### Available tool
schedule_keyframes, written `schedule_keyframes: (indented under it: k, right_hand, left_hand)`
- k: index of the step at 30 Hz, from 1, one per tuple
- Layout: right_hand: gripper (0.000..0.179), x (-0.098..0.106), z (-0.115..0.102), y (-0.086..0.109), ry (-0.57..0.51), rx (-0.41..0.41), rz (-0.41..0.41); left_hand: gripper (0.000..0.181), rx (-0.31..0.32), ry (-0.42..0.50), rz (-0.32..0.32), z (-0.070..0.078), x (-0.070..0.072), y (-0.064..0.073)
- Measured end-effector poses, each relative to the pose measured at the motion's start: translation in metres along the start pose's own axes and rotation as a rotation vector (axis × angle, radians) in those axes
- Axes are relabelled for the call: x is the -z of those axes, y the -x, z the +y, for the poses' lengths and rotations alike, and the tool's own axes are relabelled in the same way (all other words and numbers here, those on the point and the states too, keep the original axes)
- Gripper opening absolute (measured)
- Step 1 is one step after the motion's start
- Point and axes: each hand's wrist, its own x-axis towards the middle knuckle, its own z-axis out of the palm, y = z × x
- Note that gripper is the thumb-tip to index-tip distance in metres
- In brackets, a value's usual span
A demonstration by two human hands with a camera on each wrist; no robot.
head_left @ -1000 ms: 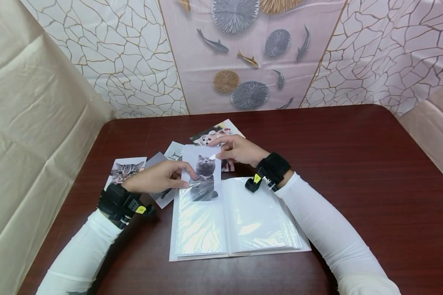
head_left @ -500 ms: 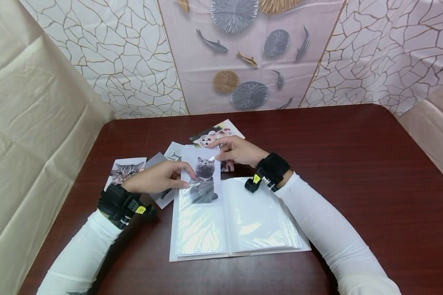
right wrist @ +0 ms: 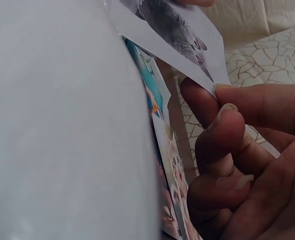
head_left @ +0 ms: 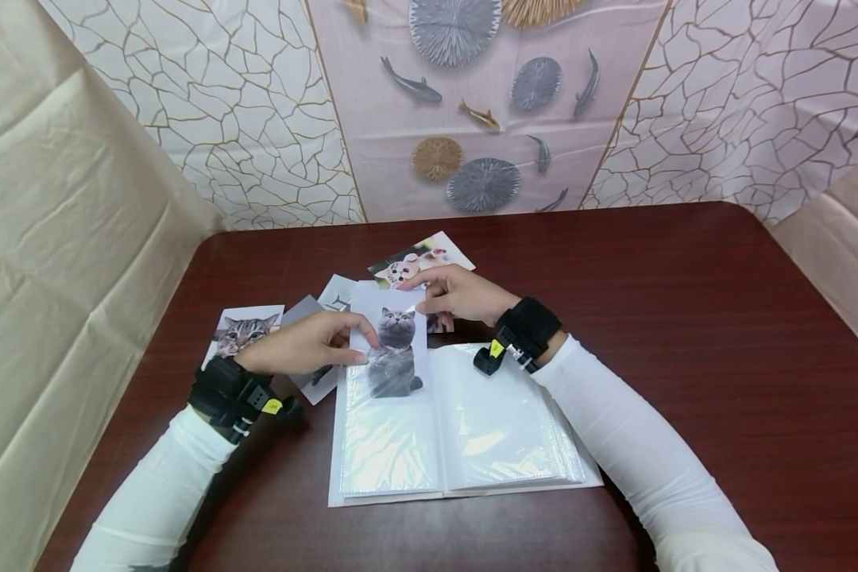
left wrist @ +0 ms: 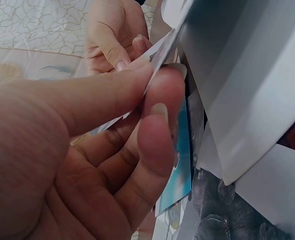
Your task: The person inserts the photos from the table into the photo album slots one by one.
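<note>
Photo point(head_left: 397, 327): grey cat, between both grips, lower part under clear pocket film point(head_left: 389, 445).
Left hand point(head_left: 316, 343): thumb and finger pinching photo's left edge.
Right hand point(head_left: 465, 294): thumb and finger pinching right edge, higher up.
Album point(head_left: 508, 425): open, just below both grips.
Loose photos point(head_left: 246, 330): beside left grip, beyond right.

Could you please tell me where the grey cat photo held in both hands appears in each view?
Head: the grey cat photo is just left of centre.
Left wrist: upper middle, nearly edge-on.
Right wrist: upper middle, slanting.
Shared landmark: the right hand, pinching it.
</note>
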Motion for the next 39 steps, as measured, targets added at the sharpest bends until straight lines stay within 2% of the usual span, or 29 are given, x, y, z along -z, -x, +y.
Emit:
schedule_keyframes:
  k: [7,10,15,19,25,31,39]
  right_hand:
    - [0.041,-0.0010,-0.0016,0.0000,-0.003,-0.001,-0.010]
    - [0.040,-0.0014,-0.0018,-0.0004,-0.002,-0.001,-0.013]
    - [0.040,-0.0017,-0.0023,-0.0009,0.002,0.010,-0.017]
    - [0.039,-0.0016,-0.0019,-0.0012,-0.008,0.012,-0.023]
    - [0.037,-0.0013,-0.0006,-0.0015,-0.014,0.005,-0.023]
    - [0.036,-0.0018,-0.0022,0.0000,0.007,0.011,-0.029]
    - [0.035,-0.0032,-0.0042,0.0008,0.027,0.002,-0.035]
  left_hand:
    - [0.023,-0.003,-0.003,0.005,-0.0009,-0.0001,0.0001]
    - [0.029,-0.017,-0.014,0.011,-0.0013,0.0001,0.0001]
    - [0.055,-0.020,-0.021,0.023,-0.0006,0.0006,0.0000]
    - [0.077,0.017,-0.003,0.027,-0.0001,0.0003,-0.0003]
    - [0.096,0.028,0.059,0.032,-0.0002,-0.0002,-0.0006]
    - [0.105,0.038,0.102,0.030,-0.0017,0.0001,-0.0017]
    - [0.102,0.089,0.081,0.030,0.0000,-0.0006,-0.0017]
